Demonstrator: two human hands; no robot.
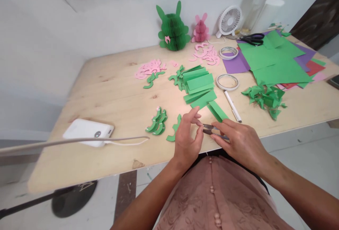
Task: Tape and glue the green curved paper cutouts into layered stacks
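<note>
My right hand (242, 140) is closed around a small pair of thread snips (208, 131), whose dark blades point left at the table's front edge. The blade tips meet the fingertips of my left hand (186, 136), which is pinched; whatever it holds is too small to make out. Partly behind my left hand lies a curved green paper cutout (174, 131). Left of it, several green scalloped cutouts (158, 121) with small white patches sit in overlapping rows. Just beyond my fingers are folded green paper strips (200, 83), one reaching close to my right hand.
Tape rolls (227, 82) and a white pen (232, 106) lie beyond my right hand. Green scraps (265, 97) and paper sheets (278, 60) are at right. Paper rabbits (173, 29) and a fan (230, 21) stand behind. A white power bank (88, 132) with cable lies left.
</note>
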